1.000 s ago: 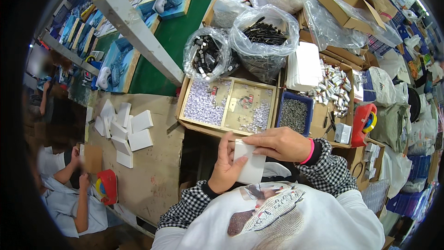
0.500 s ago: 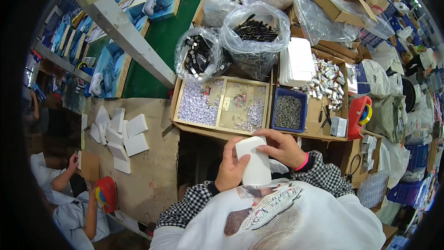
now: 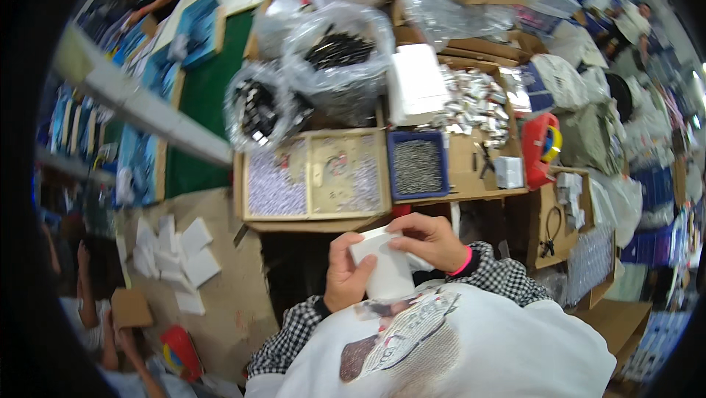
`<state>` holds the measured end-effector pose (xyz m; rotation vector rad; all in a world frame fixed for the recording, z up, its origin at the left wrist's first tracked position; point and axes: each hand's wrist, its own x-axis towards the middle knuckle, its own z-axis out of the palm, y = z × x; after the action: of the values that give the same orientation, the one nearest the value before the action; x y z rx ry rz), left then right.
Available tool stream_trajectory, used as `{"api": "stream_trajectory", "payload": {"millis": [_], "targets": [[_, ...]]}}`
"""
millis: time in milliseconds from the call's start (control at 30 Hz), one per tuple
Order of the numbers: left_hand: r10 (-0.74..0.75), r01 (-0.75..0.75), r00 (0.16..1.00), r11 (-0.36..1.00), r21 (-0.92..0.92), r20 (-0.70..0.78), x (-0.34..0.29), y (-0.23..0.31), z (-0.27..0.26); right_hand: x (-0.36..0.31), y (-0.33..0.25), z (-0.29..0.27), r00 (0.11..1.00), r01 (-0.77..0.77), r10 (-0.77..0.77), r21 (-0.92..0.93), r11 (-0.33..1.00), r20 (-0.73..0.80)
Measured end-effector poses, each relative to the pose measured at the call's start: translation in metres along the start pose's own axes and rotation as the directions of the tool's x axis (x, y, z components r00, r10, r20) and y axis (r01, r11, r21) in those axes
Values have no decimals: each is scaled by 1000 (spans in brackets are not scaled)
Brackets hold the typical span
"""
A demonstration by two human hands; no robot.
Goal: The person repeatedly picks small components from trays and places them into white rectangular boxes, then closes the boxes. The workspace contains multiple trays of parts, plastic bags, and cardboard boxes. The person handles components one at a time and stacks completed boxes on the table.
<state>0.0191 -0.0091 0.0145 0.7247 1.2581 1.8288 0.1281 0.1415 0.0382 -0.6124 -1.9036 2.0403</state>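
Two bare hands, seen through my remote head camera, hold a white box (image 3: 390,276) on the wearer's side of the divided tray (image 3: 323,196), my landmark. Left hand (image 3: 344,273): fingers clamped on the box's left edge, thumb over its face. Right hand (image 3: 434,242): fingers pinched on its upper right corner. Just right of the tray I note a blue basket (image 3: 419,196) of small metal parts; farther right, a red tape dispenser (image 3: 537,151). Beyond the tray: a large clear bag (image 3: 342,90) of black parts and, to its right, a stack of white cards (image 3: 419,83). Left of the tray and nearer the wearer: a pile of white boxes (image 3: 174,258) on the brown worktop (image 3: 237,288). A grey post (image 3: 154,115) slants across the area left of the tray, partly blocking my view. Writing: script (image 3: 393,340) on the white shirt (image 3: 485,324), nearer than the tray, too blurred for me to read.
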Motion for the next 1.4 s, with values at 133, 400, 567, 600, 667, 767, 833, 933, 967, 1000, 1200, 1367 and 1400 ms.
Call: {"api": "stream_trajectory", "payload": {"millis": [133, 400, 567, 600, 667, 767, 833, 933, 967, 1000, 1200, 1367, 1400], "targets": [[-159, 162, 987, 972, 173, -31, 16, 8, 3, -4, -5, -10, 996, 80, -86, -139, 987, -34], [-295, 295, 955, 955, -41, 12, 30, 2, 33, -35, 37, -111, 769, 67, -14, 60, 996, -639], [-379, 381, 924, 918, -112, 41, 37, -4, 44, -83, 73, -254, 72, -138, -224, -232, 963, -972], [-384, 388, 922, 915, -110, 55, 37, -6, 45, -89, 79, -271, 28, -269, -225, -224, 937, -974], [-381, 389, 921, 913, -122, 84, 39, -10, 47, -105, 84, -293, 291, -363, -231, -331, 871, -928], [-330, 326, 943, 942, 79, 44, 44, -16, 52, -112, 94, -302, 424, -297, -252, -397, 869, -870], [-301, 300, 952, 954, 20, 59, 46, -16, 63, -112, 98, -309, 449, -257, -205, -346, 902, -870], [-408, 395, 911, 905, 161, 61, 48, -3, 77, -107, 105, -315, 422, -303, -257, -402, 864, -869], [-411, 400, 911, 901, 167, 39, 48, 0, 82, -106, 106, -316, 400, -233, -254, -366, 901, -880], [-389, 376, 920, 910, 174, 53, 50, 1, 87, -104, 106, -315, 382, -268, -181, -296, 917, -906], [-328, 314, 938, 940, 132, 107, 54, -10, 86, -105, 90, -300, 333, 150, -29, 23, 988, -942], [-390, 391, 912, 920, 15, 126, 51, -18, 82, -124, 72, -278, 421, 65, 268, 324, 944, -867], [-389, 391, 912, 920, 9, 134, 51, -18, 82, -125, 72, -272, 423, 88, 298, 366, 926, -856]]}}
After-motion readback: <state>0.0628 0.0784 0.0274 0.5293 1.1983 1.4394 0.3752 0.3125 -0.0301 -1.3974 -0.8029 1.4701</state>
